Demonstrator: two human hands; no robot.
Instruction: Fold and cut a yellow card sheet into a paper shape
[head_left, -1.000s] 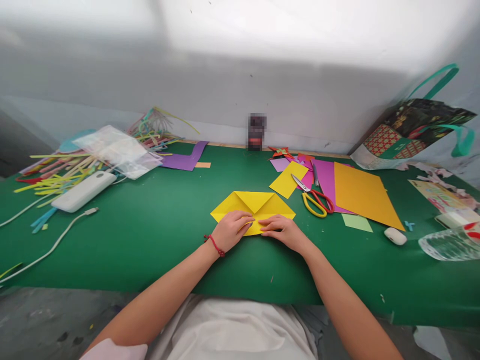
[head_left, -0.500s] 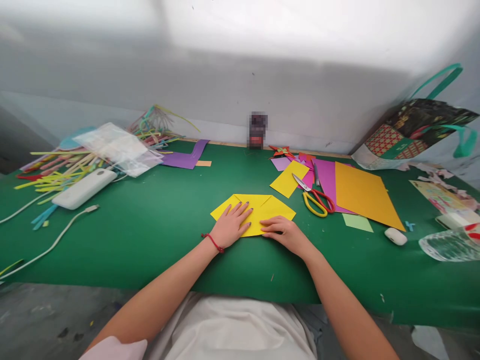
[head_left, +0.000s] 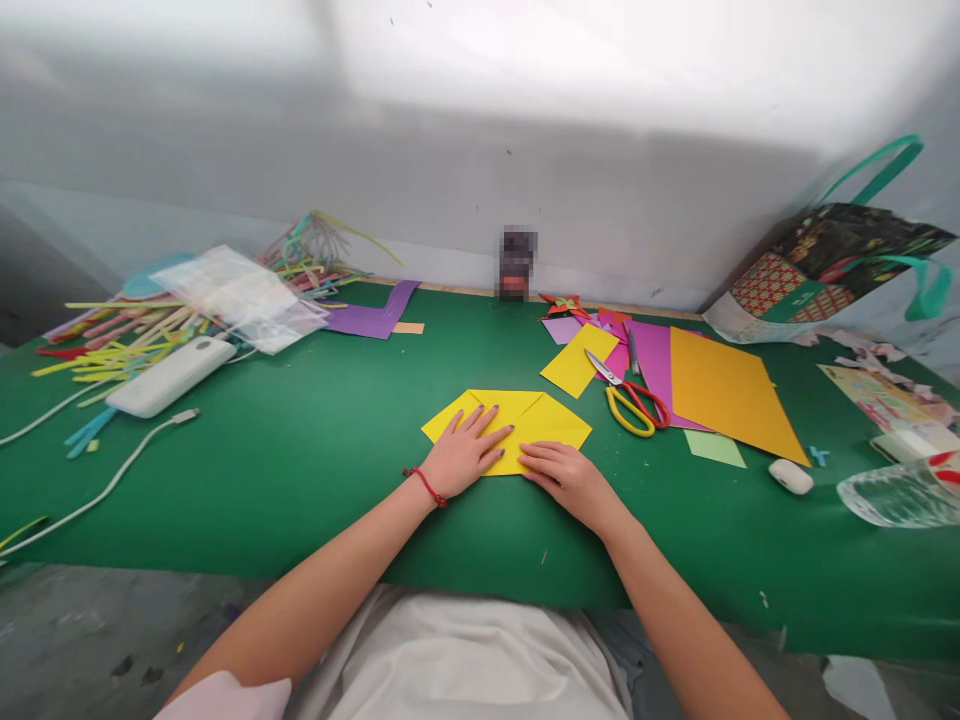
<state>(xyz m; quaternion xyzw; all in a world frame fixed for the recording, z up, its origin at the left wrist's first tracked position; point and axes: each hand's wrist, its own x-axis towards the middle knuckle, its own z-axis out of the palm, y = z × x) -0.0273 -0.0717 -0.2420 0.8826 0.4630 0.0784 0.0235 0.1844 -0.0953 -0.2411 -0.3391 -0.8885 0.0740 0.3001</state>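
Note:
A folded sheet of yellow paper (head_left: 508, 404) lies on the green table in front of me, its outer corners angled and creases running near its top edge. My left hand (head_left: 463, 452) is open, lying on the paper's left half with fingers spread; a red cord bracelet circles that wrist. On the lower right part of the sheet rests my right hand (head_left: 564, 478), its fingers stretched out close together along the bottom edge. Both palms cover parts of the paper.
Scissors (head_left: 634, 400) with yellow and red handles lie to the right, near a small yellow sheet (head_left: 574, 365), purple paper and an orange-yellow sheet (head_left: 727, 390). Paper strips and a white power bank (head_left: 171, 377) are at left. A clear bottle (head_left: 896, 492) lies far right.
My right hand has shifted slightly on the paper's lower edge, its fingers now flatter and closer together. My left hand and the paper stay almost where they were.

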